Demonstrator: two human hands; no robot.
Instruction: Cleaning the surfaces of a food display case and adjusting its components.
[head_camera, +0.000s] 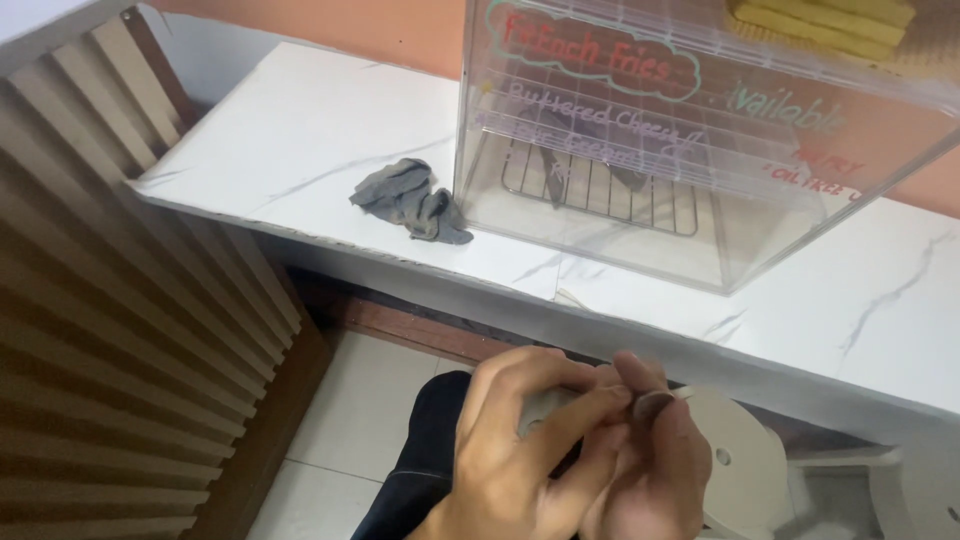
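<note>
Low in the head view, my left hand and my right hand are pressed together over my dark trouser leg. Between the fingers of both hands sits a small pale object, mostly hidden, so its kind cannot be told. A round white stool seat lies just right of my hands. On the white marble-patterned counter above, a crumpled grey cloth rests beside a clear plastic display case with a wire rack inside.
A slatted wooden panel runs along the left. Pale floor tiles show under the counter edge. Yellow strips lie at the top of the case, and an orange wall stands behind.
</note>
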